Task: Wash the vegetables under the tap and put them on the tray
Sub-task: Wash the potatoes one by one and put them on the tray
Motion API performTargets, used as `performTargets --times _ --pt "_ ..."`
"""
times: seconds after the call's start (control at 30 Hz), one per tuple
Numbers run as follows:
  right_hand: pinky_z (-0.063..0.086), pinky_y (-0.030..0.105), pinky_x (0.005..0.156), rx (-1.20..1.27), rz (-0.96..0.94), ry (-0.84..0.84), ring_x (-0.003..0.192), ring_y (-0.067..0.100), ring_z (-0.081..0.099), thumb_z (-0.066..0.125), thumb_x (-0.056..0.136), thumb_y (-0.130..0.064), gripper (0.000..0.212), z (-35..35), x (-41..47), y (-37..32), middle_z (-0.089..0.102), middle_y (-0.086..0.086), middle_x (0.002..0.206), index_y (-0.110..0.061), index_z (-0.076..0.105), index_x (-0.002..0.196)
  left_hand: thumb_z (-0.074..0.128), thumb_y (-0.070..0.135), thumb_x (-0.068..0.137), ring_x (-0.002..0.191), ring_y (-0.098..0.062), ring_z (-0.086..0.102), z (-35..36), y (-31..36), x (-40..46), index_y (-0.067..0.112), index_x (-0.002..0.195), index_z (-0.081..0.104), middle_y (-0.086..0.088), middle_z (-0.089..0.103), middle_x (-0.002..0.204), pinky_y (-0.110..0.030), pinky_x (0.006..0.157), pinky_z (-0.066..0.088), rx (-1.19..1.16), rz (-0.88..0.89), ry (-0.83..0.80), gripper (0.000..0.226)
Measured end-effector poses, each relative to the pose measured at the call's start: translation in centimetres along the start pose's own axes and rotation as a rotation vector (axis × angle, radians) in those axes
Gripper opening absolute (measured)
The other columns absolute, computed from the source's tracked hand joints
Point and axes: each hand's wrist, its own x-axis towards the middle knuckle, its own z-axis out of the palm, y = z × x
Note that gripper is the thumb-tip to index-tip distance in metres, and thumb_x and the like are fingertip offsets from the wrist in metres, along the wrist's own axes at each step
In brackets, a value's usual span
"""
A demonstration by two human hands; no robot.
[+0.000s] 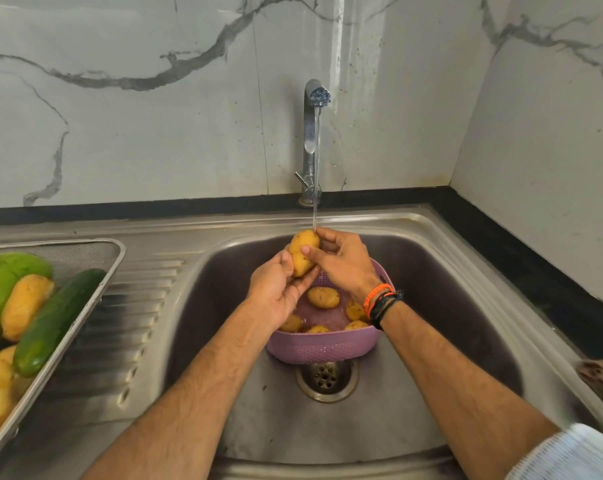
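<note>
Yellow potato (303,252) gripped by both hands, left hand (276,289) and right hand (341,265), under tap (313,133) stream: washing step. Next: carry to tray (95,271) at sink's left edge.

The person is working with both forearms bare, and the left hand (276,289) is wearing nothing on its wrist or fingers. Just behind the right hand (341,263), the wrist is carrying thin orange cord bracelets (378,296) beside dark braided ones (386,308). Further up that arm, a pale ribbed sleeve (570,455) is showing near the elbow.
</note>
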Motion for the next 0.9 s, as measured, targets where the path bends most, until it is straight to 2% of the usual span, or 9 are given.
performTargets --times 0.07,0.13,0.27,0.37,0.57,0.73,0.9 --pt "0.055 0.027 0.094 0.053 0.015 0.087 0.1 0.006 0.068 0.08 0.082 -0.013 0.041 0.5 -0.1 -0.1 0.074 0.0 0.107 -0.013 0.069 0.122 0.037 0.009 0.106 0.098 -0.025 0.066 -0.2 0.1 0.1 0.004 0.132 0.056 -0.017 0.065 0.117 -0.037 0.072 0.058 0.036 0.044 0.008 0.032" --pt "0.056 0.026 0.09 0.111 0.047 0.128 0.095 0.007 0.069 0.081 0.08 -0.01 0.039 0.8 0.0 0.0 0.075 0.0 0.102 -0.012 0.071 0.117 0.037 0.009 0.106 0.106 -0.026 0.066 -0.3 0.1 0.2 0.007 0.134 0.056 -0.018 0.064 0.125 -0.035 0.073 0.06 0.076 0.088 0.021 0.034" --pt "0.055 0.038 0.096 0.169 0.108 0.043 0.105 0.017 0.069 0.075 0.083 0.0 0.042 0.9 0.7 0.3 0.073 0.008 0.111 -0.005 0.065 0.124 0.04 0.002 0.104 0.115 -0.03 0.063 -0.4 -0.1 0.1 0.011 0.135 0.057 -0.018 0.063 0.127 -0.041 0.086 0.057 0.169 0.152 0.03 0.036" --pt "0.054 0.041 0.098 0.222 0.113 -0.01 0.108 0.023 0.068 0.07 0.084 0.007 0.045 0.5 1.0 0.7 0.071 0.014 0.114 0.002 0.06 0.128 0.042 0.0 0.103 0.116 -0.032 0.063 -0.4 -0.3 0.2 0.011 0.138 0.055 -0.018 0.062 0.131 -0.042 0.09 0.056 0.187 0.178 0.028 0.039" --pt "0.058 0.037 0.09 0.268 0.132 0.142 0.096 0.017 0.072 0.084 0.072 0.001 0.042 0.8 0.9 0.9 0.075 0.009 0.1 -0.004 0.07 0.112 0.043 -0.001 0.103 0.11 -0.029 0.065 -0.4 -0.3 0.6 0.011 0.14 0.054 -0.017 0.059 0.136 -0.043 0.093 0.056 0.238 0.245 0.077 0.04" --pt "0.054 0.043 0.098 0.274 0.132 0.008 0.106 0.021 0.069 0.081 0.074 0.003 0.052 0.4 1.3 0.8 0.072 0.011 0.111 -0.002 0.064 0.124 0.047 -0.003 0.1 0.115 -0.028 0.064 -0.6 -0.5 0.9 0.012 0.139 0.054 -0.016 0.061 0.134 -0.048 0.099 0.053 0.328 0.268 0.047 0.043" --pt "0.056 0.041 0.094 0.158 0.08 0.005 0.1 0.017 0.071 0.094 0.059 -0.014 0.06 -0.8 1.3 1.3 0.076 0.005 0.105 -0.011 0.071 0.114 0.058 -0.007 0.093 0.117 -0.017 0.062 -1.7 -0.2 1.8 0.024 0.13 0.063 -0.004 0.063 0.133 -0.044 0.101 0.052 0.651 0.491 0.008 0.049"
